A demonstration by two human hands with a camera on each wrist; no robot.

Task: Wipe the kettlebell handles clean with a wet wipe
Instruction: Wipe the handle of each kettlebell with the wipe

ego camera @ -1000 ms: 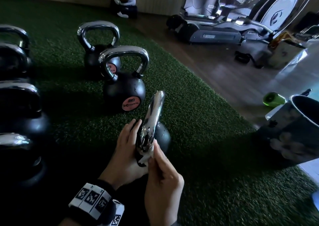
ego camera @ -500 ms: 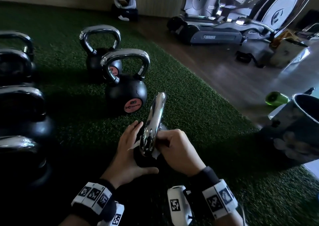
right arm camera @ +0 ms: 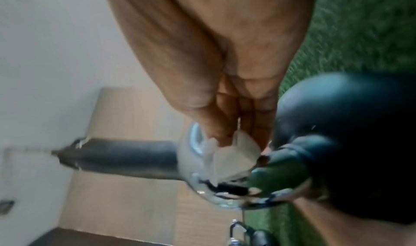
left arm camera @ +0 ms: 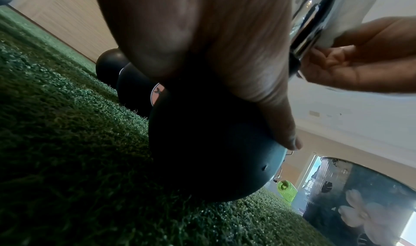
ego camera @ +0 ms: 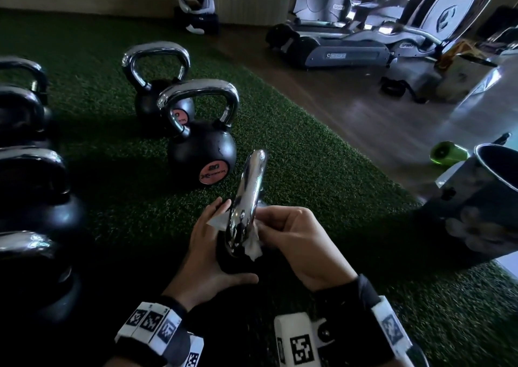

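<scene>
A black kettlebell stands on the green turf, its chrome handle seen edge on. My left hand rests on the ball's left side, fingers straight and thumb lying across its near face. My right hand comes in from the right and pinches a white wet wipe against the lower part of the handle. A corner of the wipe pokes out on the handle's left. The right wrist view shows the wipe bunched at my fingertips on the chrome, blurred.
Two more chrome-handled kettlebells stand beyond, and a row of several lines the left edge. A black flower-print bin and a green bottle sit at right. Exercise machines stand on the wooden floor behind.
My right hand has swung from the near side of the handle round to its right side, taking the wipe with it. The left hand has stayed on the ball.
</scene>
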